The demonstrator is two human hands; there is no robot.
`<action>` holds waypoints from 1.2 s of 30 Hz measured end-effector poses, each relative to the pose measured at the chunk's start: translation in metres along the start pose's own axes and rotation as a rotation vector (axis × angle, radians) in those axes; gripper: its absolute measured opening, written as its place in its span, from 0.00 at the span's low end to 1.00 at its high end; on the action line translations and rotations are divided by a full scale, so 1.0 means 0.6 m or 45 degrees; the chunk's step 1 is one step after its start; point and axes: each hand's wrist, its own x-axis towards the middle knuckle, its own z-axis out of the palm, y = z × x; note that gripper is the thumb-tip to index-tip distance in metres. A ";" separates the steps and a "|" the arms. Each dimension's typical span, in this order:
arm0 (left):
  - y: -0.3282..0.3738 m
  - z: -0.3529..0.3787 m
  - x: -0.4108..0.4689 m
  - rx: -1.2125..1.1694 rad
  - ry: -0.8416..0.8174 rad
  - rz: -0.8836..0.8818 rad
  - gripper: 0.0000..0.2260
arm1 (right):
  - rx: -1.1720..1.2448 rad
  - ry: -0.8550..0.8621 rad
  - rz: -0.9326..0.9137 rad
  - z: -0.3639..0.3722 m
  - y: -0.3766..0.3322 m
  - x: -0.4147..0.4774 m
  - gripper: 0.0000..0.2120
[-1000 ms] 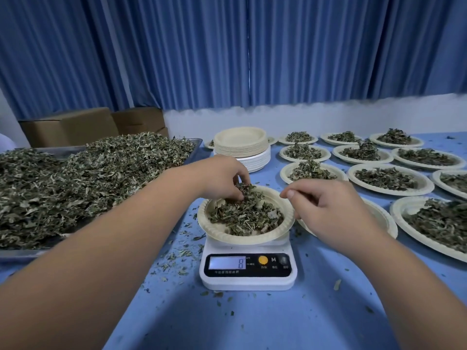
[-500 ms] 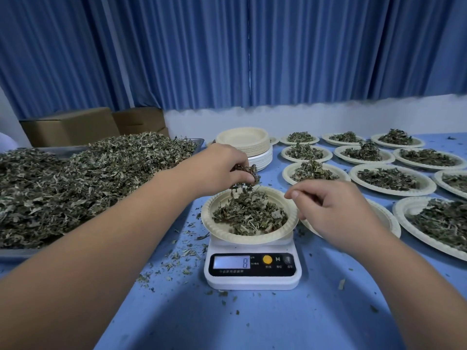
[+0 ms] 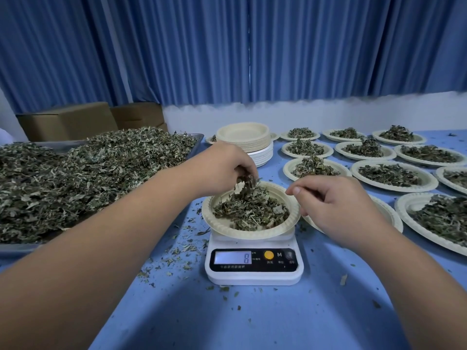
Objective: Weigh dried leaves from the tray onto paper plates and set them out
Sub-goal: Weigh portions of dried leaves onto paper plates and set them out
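A pinch of dried grey-green leaves [image 3: 246,180] is held in the curled fingers [image 3: 241,164] of the left hand [image 3: 222,169], just above the cream paper plate [image 3: 227,229] on the white digital scale [image 3: 252,279], which reads 8. Leaves are best released a few at a time, with the display watched. The right hand [image 3: 336,205] is curled beside the rim, and nothing is seen in it. The steel tray [image 3: 15,248] is heaped with leaves. Filled plates [image 3: 355,171] are set out to the right.

Single head-worn wide-angle view, facing forward and down across the blue tabletop [image 3: 252,319] from its near edge, close above the scale [image 3: 254,266] near the middle, reaching to the curtain [image 3: 227,46] behind the far edge.
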 end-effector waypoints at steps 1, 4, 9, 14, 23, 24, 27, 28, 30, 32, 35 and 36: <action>0.000 -0.001 -0.002 -0.014 0.006 -0.005 0.14 | -0.002 -0.002 0.001 0.000 -0.001 0.000 0.13; -0.002 -0.001 -0.004 -0.074 0.053 -0.033 0.12 | -0.004 0.001 0.006 0.001 0.000 0.000 0.13; -0.008 0.006 -0.006 -0.067 0.126 -0.050 0.10 | -0.008 -0.004 0.006 0.001 -0.001 -0.001 0.14; -0.007 0.007 -0.011 -0.111 0.128 -0.036 0.09 | -0.028 -0.015 0.013 0.000 -0.003 -0.001 0.14; -0.003 0.011 -0.025 -0.363 0.218 -0.102 0.17 | -0.046 -0.032 0.033 0.000 -0.005 -0.002 0.11; -0.006 0.014 -0.025 -0.427 0.261 -0.139 0.20 | -0.044 -0.033 0.029 0.000 -0.006 -0.002 0.12; -0.017 0.016 -0.027 -0.740 0.407 -0.281 0.24 | -0.036 -0.032 0.021 -0.001 -0.008 -0.003 0.14; -0.022 0.016 -0.028 -0.815 0.458 -0.323 0.24 | -0.038 -0.029 0.021 -0.001 -0.008 -0.003 0.14; -0.035 0.013 -0.034 -0.894 0.560 -0.417 0.23 | -0.037 -0.026 0.027 -0.001 -0.008 -0.003 0.15; -0.057 0.007 -0.045 -0.955 0.668 -0.526 0.22 | -0.029 -0.028 0.034 -0.001 -0.007 -0.002 0.14; -0.102 0.000 -0.066 -0.919 0.804 -0.708 0.20 | -0.035 -0.042 0.022 0.000 -0.008 -0.002 0.12; -0.118 0.001 -0.075 -0.877 0.841 -0.760 0.19 | -0.039 -0.043 0.013 0.001 -0.008 -0.003 0.12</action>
